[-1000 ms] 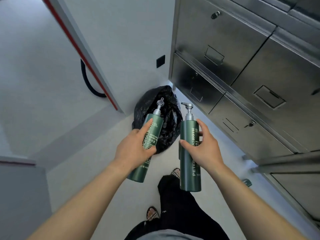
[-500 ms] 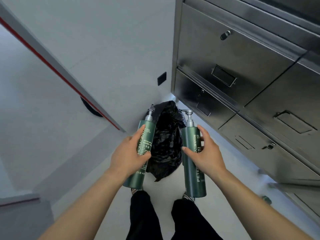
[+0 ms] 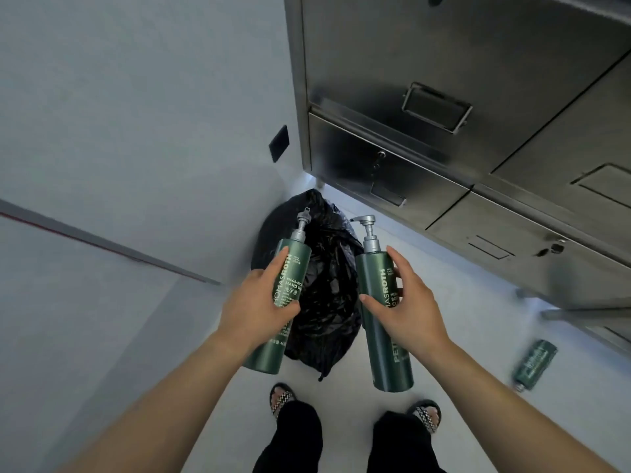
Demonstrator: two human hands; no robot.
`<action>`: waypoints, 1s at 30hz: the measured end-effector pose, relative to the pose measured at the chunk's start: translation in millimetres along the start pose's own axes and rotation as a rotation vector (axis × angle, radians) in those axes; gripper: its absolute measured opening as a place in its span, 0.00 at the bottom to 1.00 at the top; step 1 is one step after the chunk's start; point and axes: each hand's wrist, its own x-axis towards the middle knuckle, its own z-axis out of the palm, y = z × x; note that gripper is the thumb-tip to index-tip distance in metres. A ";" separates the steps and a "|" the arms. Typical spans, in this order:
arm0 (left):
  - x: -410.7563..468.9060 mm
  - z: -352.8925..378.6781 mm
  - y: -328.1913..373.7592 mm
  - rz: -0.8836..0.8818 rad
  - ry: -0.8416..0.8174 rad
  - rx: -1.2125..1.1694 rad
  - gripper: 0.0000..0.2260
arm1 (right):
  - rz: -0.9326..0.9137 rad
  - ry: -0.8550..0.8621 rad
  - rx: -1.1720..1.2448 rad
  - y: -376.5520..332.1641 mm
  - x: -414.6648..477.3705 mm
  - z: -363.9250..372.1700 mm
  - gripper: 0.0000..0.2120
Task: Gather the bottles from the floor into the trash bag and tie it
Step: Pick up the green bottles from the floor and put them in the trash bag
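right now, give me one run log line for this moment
left hand: holds green pump bottle | right hand: holds second pump bottle | both above black trash bag | third bottle: on floor, right

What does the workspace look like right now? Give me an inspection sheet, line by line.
Surface: pale floor, bare near the feet.
Job's things: black trash bag on the floor in the corner; left pump bottle and right pump bottle held above it; a third green bottle lies on the floor to the right.
Clutter: nothing seen.
Hands: left hand shut on the left pump bottle; right hand shut on the right pump bottle.
Cables: nothing seen.
Surroundings: steel cabinet with drawers to the right; grey wall with a dark wall plate; sandalled feet below.
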 end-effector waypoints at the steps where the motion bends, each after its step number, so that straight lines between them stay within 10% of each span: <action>1: 9.6 12.7 -7.7 -0.003 0.013 -0.001 0.40 | -0.001 0.001 0.006 11.6 10.8 10.2 0.41; 17: 209.9 330.9 -137.5 0.055 0.134 0.068 0.39 | -0.155 0.054 0.065 292.5 225.7 215.7 0.41; 30: 277.2 444.1 -200.9 -0.056 0.138 0.107 0.41 | -0.230 0.105 0.069 374.6 270.6 297.5 0.41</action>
